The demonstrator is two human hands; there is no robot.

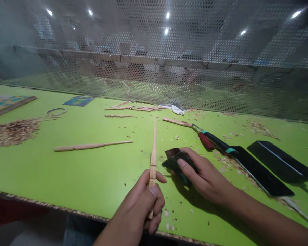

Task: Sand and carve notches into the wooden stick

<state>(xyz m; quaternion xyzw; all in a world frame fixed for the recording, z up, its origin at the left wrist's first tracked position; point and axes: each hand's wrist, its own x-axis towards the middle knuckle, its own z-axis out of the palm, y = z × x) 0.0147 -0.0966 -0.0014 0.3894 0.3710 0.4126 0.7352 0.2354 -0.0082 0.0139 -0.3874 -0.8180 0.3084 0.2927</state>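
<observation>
My left hand point(143, 205) is closed around the lower end of a carved wooden stick point(153, 153). The stick points away from me, tapers to a thin tip and has notches cut near my fingers. Just right of it, my right hand point(204, 174) pinches a dark, folded piece of sandpaper point(181, 162) between thumb and fingers. A small gap separates the sandpaper from the stick. On the green table to the left lies a second carved stick point(92, 146), thick at one end and thin at the other.
Beyond my right hand lie a wooden-handled tool point(178, 122), a red handle point(206, 141) and two dark flat devices point(261, 172) point(282, 160). Several carved sticks point(146, 108) rest near the perforated metal screen point(154, 68). Wood shavings point(14, 131) are heaped at left, near a ring point(55, 111).
</observation>
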